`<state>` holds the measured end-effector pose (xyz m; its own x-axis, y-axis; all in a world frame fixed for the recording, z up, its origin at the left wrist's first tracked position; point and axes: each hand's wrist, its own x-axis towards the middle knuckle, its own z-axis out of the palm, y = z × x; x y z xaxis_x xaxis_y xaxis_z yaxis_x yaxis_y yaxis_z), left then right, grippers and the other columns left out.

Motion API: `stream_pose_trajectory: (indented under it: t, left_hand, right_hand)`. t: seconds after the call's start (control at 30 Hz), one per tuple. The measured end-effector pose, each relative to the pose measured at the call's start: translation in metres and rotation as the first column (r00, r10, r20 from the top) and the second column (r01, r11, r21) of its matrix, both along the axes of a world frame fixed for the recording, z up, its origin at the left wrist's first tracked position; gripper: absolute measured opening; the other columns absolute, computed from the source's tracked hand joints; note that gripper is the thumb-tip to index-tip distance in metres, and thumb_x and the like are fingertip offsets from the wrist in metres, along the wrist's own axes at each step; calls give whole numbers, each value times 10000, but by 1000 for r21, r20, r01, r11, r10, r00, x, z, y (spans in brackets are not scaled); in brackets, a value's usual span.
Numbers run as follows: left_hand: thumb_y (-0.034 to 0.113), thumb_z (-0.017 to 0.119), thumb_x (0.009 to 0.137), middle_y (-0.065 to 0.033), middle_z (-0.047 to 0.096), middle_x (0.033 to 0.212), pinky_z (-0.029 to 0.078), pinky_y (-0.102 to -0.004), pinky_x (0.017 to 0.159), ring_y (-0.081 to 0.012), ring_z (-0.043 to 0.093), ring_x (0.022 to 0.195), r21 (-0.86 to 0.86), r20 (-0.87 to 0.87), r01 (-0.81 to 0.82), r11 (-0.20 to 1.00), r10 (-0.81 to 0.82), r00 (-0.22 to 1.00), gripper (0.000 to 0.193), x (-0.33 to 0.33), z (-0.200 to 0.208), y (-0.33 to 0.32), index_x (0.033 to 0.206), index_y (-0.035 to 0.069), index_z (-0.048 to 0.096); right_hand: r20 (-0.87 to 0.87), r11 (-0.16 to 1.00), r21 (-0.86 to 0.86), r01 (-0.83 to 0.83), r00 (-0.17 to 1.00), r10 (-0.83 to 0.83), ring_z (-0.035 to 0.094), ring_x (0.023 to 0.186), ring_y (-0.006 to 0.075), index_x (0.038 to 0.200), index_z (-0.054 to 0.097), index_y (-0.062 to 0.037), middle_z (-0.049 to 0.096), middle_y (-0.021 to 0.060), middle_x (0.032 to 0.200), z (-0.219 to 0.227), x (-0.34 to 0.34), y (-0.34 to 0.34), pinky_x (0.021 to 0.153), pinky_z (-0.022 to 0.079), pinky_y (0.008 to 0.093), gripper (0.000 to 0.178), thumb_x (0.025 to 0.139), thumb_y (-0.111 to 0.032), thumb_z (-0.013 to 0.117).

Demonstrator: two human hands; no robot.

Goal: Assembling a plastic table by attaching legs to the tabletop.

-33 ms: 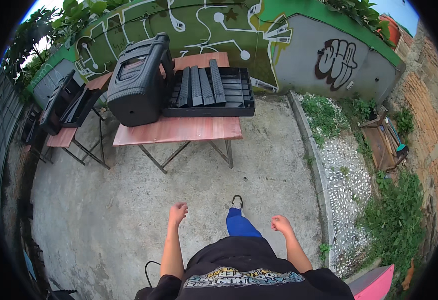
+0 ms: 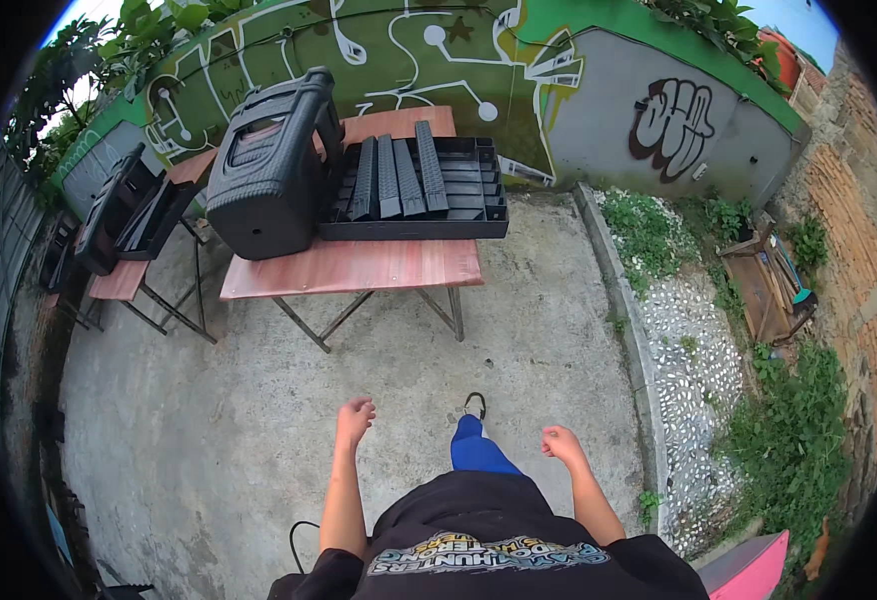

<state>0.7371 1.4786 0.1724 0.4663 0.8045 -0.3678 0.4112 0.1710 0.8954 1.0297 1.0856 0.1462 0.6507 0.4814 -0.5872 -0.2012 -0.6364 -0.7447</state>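
Note:
My left hand (image 2: pixel 356 421) hangs over the concrete floor, its fingers loosely bent and apart, with nothing in it. On the other side of my body, my right hand (image 2: pixel 561 443) is curled closed and also empty. Both are well apart from the nearest table (image 2: pixel 359 270), a reddish wood-topped one with metal legs. On that table stands a large black plastic case (image 2: pixel 259 205) with a textured shell. Beside it lies a shallow black tray (image 2: pixel 414 229) with dividers, and several long dark textured strips (image 2: pixel 406 178) rest across it.
Further left, another reddish table (image 2: pixel 122 280) carries a similar black case (image 2: pixel 109 215). A painted wall (image 2: pixel 399 60) runs behind. On the right, a concrete curb (image 2: pixel 619 290) borders pebbles (image 2: pixel 694 390) and plants; a wooden box (image 2: pixel 759 290) sits there. My shoe (image 2: pixel 475 404) is on the floor.
The tables and cases appear slightly nearer and lower. Both hands have hardly moved and stay empty.

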Motion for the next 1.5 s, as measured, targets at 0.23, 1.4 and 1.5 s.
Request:
stream_pose_trajectory:
  t: [0.23,1.4,1.5]
  left_hand:
    - [114,532,946,-96,693,954,544,-292,697,-170,678,847,182,230,25,983,-68,971,243,205,83,93,1140,0,622]
    - [101,540,976,-77,679,906,530,-259,702,-143,656,811,9,416,-426,905,384,824,178,467,149,267,1072,-9,641]
    - [165,556,977,-93,671,998,530,-266,745,-157,655,885,-43,447,-380,924,358,820,244,505,167,260,1144,-3,615]
  right_hand:
    - [47,956,265,-128,992,120,653,786,153,1242,551,5,658,79,924,97,156,180,668,536,287,351,913,-118,565]
    - [-398,708,707,4,829,393,626,939,200,1170,526,29,629,104,1037,186,427,668,854,518,333,482,748,-144,683]
    - [-350,624,778,-73,773,528,584,1037,186,1242,509,2,596,98,1132,221,450,643,940,470,332,526,770,-180,654]
